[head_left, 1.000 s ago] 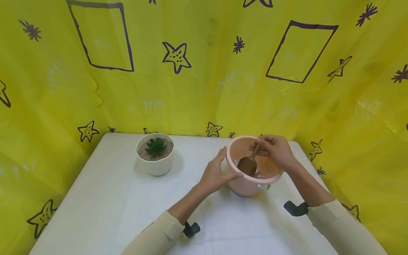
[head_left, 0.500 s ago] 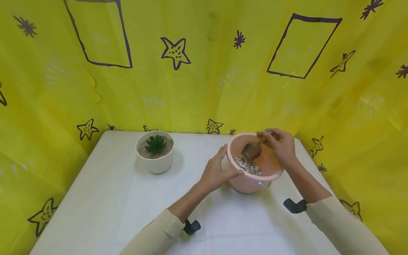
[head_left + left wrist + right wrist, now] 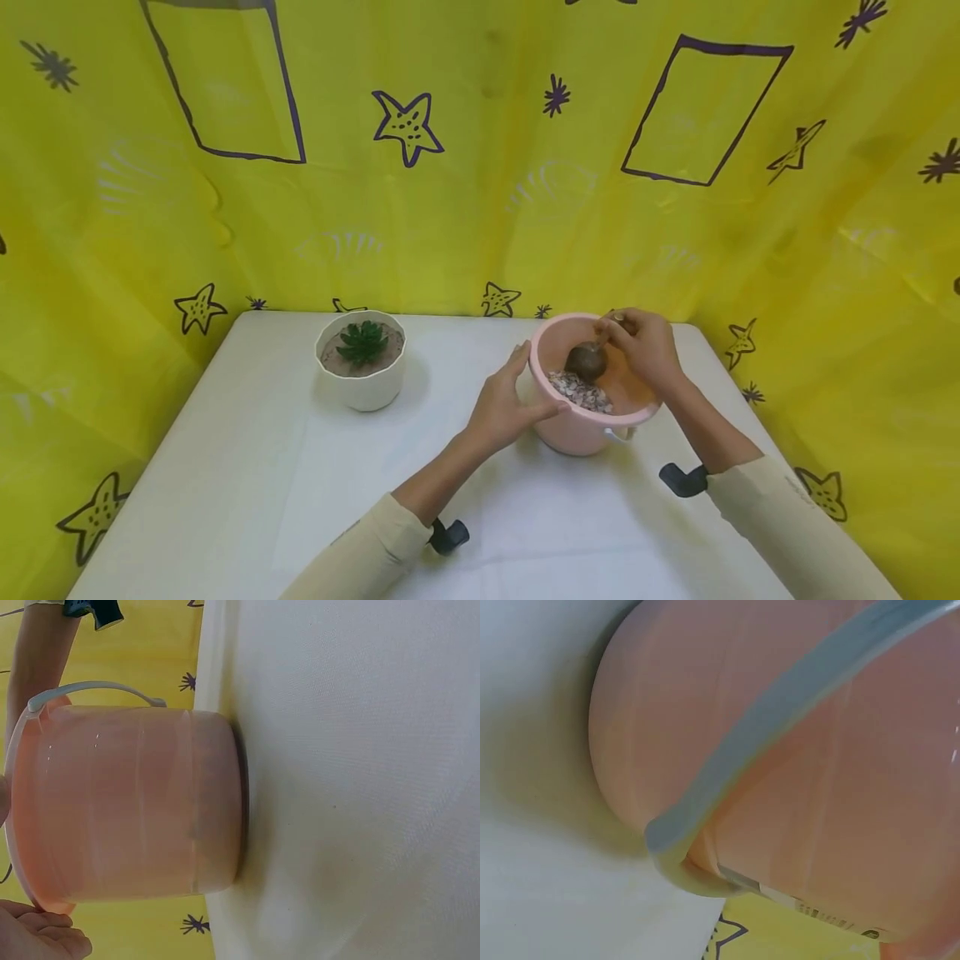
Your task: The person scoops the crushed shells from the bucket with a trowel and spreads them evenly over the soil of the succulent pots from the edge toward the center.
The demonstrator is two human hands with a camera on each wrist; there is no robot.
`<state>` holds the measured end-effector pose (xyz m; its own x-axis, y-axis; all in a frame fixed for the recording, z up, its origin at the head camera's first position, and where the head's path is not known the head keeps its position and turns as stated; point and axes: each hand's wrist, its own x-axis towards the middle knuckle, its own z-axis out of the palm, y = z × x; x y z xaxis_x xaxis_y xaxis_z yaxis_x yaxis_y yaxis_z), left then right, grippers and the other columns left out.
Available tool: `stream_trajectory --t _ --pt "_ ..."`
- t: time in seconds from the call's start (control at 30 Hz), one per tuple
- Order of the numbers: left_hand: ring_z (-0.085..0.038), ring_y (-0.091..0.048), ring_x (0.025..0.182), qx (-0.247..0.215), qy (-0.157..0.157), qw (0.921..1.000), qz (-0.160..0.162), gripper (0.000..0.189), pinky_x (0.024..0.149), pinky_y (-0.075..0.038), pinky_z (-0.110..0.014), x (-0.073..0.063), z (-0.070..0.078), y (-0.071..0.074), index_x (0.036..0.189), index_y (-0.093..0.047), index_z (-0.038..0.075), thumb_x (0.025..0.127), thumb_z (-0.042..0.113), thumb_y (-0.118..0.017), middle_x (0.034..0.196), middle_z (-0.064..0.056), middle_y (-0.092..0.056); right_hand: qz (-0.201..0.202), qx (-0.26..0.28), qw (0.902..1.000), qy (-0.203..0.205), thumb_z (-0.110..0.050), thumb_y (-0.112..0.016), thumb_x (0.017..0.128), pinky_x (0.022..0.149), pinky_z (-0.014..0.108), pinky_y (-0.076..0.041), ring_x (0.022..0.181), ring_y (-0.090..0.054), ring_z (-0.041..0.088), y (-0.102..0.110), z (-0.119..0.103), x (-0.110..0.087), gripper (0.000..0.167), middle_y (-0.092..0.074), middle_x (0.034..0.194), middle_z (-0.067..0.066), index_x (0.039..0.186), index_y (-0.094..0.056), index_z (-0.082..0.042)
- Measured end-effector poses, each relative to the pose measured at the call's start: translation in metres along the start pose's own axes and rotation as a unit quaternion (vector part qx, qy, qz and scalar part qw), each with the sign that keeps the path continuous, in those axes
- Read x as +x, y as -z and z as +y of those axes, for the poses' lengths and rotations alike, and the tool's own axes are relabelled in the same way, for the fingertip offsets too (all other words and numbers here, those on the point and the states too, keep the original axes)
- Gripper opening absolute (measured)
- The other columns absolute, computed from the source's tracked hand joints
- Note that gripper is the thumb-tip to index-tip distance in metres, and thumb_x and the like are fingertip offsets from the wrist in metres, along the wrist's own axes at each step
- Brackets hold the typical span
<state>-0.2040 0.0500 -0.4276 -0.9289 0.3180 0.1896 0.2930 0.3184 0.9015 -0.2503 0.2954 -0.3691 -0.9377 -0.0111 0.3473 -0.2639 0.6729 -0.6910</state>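
Note:
My left hand (image 3: pixel 498 412) holds the pink bucket (image 3: pixel 573 437) by its rim, the thumb along the near edge and the fingers at the left side. Curled left fingers (image 3: pixel 45 934) show on the rim in the left wrist view. Inside the bucket lies a heap of small whitish and grey chips (image 3: pixel 581 393), like gravel or shell bits. My right hand (image 3: pixel 647 346) pinches the handle of a brown scoop (image 3: pixel 587 362) over the far right part of the bucket. The scoop's round back faces up, next to the heap. The right hand is out of sight in its own wrist view.
A white pot (image 3: pixel 367 390) with a small green succulent (image 3: pixel 362 342) stands at the back left. The bucket's pale bail handle (image 3: pixel 757 731) hangs down its side. A yellow patterned curtain (image 3: pixel 450 217) surrounds the white-covered table (image 3: pixel 247 467).
The scoop rose off the chips toward the back of the bucket, uncovering the heap, then tipped back down slightly. The left hand and bucket have stayed in place.

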Motion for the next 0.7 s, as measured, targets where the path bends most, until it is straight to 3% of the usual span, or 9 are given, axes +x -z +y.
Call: stream_trajectory --t 0.1,0.23,0.4,0.7 --pt "-0.025 -0.026 0.157 0.000 -0.005 1.0000 0.001 0.107 0.123 -0.029 -0.045 0.000 -0.001 0.000 0.166 -0.030 0.008 0.084 0.040 -0.090 0.169 -0.006 -0.030 -0.022 0.000 0.9997 -0.001 -0.014 -0.066 0.106 0.073 0.013 -0.056 0.089 -0.073 0.034 -0.002 0.001 0.002 0.025 -0.076 0.092 0.021 0.106 -0.075 0.009" --pt "-0.025 -0.026 0.157 -0.002 -0.014 0.9999 0.002 0.106 0.123 -0.030 -0.044 0.001 -0.003 -0.001 0.166 -0.030 0.007 0.085 0.039 -0.090 0.169 -0.007 -0.031 -0.047 0.006 0.9988 -0.014 -0.020 -0.065 0.107 0.075 0.018 -0.059 0.097 -0.073 0.036 -0.004 0.005 0.004 0.029 -0.076 0.098 0.021 0.108 -0.075 0.008" --pt "-0.026 -0.027 0.156 -0.001 -0.016 0.9999 0.003 0.106 0.123 -0.030 -0.043 0.000 -0.004 -0.001 0.166 -0.030 0.007 0.085 0.039 -0.091 0.169 -0.008 -0.031 -0.056 0.012 0.9983 -0.014 -0.020 -0.063 0.108 0.076 0.018 -0.058 0.097 -0.073 0.038 -0.009 0.005 0.006 0.031 -0.076 0.100 0.023 0.104 -0.074 0.008" --pt "-0.025 -0.027 0.156 0.006 -0.020 0.9998 0.001 0.107 0.122 -0.031 -0.042 0.002 -0.004 0.000 0.166 -0.029 0.006 0.084 0.038 -0.091 0.169 -0.009 -0.030 -0.053 0.010 0.9983 -0.022 -0.016 -0.054 0.112 0.084 0.036 -0.063 0.097 -0.072 0.040 -0.012 0.004 0.007 0.033 -0.074 0.100 0.024 0.097 -0.071 0.009"
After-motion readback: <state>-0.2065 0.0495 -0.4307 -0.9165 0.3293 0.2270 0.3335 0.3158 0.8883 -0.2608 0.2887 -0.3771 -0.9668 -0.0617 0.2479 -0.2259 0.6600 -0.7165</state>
